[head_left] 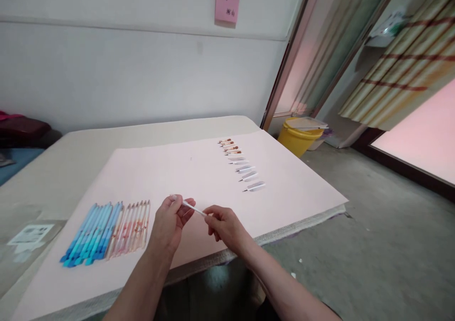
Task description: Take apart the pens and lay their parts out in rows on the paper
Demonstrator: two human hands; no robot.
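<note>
My left hand (171, 222) pinches one end of a thin white stick (194, 208), which looks like a pen refill. At its other end, the fingertips of my right hand (224, 227) are closed on it. The stick is held above the front of a pale pink sheet (177, 169), slanting down to the right. Left of my hands lie several blue pens (93, 233) side by side, with several cream and pinkish pens (131, 228) against them. Beyond my right hand, several thin pieces with dark points and clear or greyish bodies (255, 187) form a column.
Farther along that column are several brown-ended pieces (232, 148). A parcel with a white label (31, 234) is at the left edge. A yellow bucket (298, 138) stands on the floor past the table's right side. A pink note (227, 4) hangs on the wall.
</note>
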